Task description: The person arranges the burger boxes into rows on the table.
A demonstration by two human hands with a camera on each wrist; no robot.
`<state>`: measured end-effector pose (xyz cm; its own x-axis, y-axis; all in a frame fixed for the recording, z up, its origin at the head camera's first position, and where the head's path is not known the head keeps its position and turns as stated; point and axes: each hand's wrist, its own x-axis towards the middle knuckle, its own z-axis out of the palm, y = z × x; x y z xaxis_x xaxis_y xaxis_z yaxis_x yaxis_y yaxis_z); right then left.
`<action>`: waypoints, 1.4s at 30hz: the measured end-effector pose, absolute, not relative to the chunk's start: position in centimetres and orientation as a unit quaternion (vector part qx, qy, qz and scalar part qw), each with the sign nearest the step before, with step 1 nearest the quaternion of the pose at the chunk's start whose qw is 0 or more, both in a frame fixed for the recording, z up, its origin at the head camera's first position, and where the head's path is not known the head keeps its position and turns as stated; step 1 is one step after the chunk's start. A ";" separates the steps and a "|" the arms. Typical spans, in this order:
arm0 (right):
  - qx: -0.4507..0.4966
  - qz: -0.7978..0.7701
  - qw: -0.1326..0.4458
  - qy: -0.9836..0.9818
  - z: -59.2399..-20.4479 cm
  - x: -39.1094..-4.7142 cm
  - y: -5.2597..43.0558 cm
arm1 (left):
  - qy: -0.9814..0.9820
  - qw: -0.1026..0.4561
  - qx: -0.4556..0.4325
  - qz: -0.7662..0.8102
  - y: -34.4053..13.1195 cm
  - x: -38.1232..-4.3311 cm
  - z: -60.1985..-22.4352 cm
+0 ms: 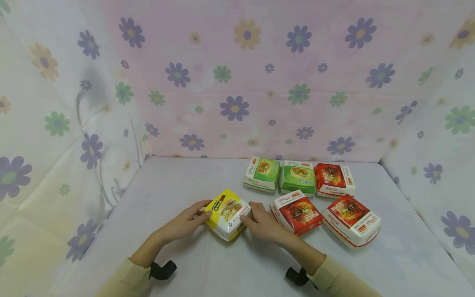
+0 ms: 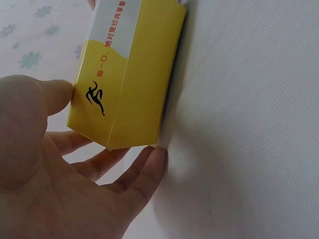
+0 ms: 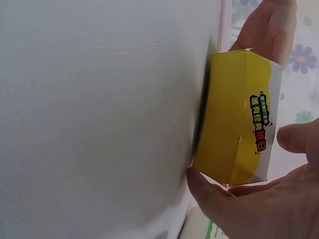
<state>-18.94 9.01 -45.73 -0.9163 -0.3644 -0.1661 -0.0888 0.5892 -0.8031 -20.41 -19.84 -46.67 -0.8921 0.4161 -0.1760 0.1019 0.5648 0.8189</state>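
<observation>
A yellow and white burger box (image 1: pixel 227 215) sits turned at an angle on the table between both hands, burger picture facing up. My left hand (image 1: pixel 185 222) grips its left side; in the left wrist view the thumb touches the upper edge and the fingers curl beneath the near corner of the yellow box (image 2: pixel 144 69). From the other side, my right hand (image 1: pixel 265 225) holds it, thumb on the top edge and fingers round the far side. In the right wrist view the box (image 3: pixel 227 114) stays close to the tabletop.
Right of the hands stand two green burger boxes (image 1: pixel 262 173) at the back and three red ones, a near red box (image 1: pixel 297 212) lying close to the right hand. Flower-printed cloth (image 1: pixel 237 82) walls the table (image 1: pixel 178 177) at the back and sides.
</observation>
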 end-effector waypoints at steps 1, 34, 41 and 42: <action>-0.125 -0.436 0.157 0.877 -45.7 -19.0 9.0 | 0.867 0.174 0.151 0.441 -19.9 -20.4 -46.7; -0.094 -0.467 0.190 0.859 -45.7 -20.8 8.0 | 0.862 0.114 0.034 0.493 -17.8 -17.6 -46.3; -0.097 -0.471 0.191 0.856 -45.5 -20.7 8.4 | 0.861 0.110 0.036 0.495 -17.6 -18.0 -46.4; -0.096 -0.470 0.193 0.856 -45.4 -20.7 8.4 | 0.861 0.111 0.036 0.496 -17.6 -18.1 -46.4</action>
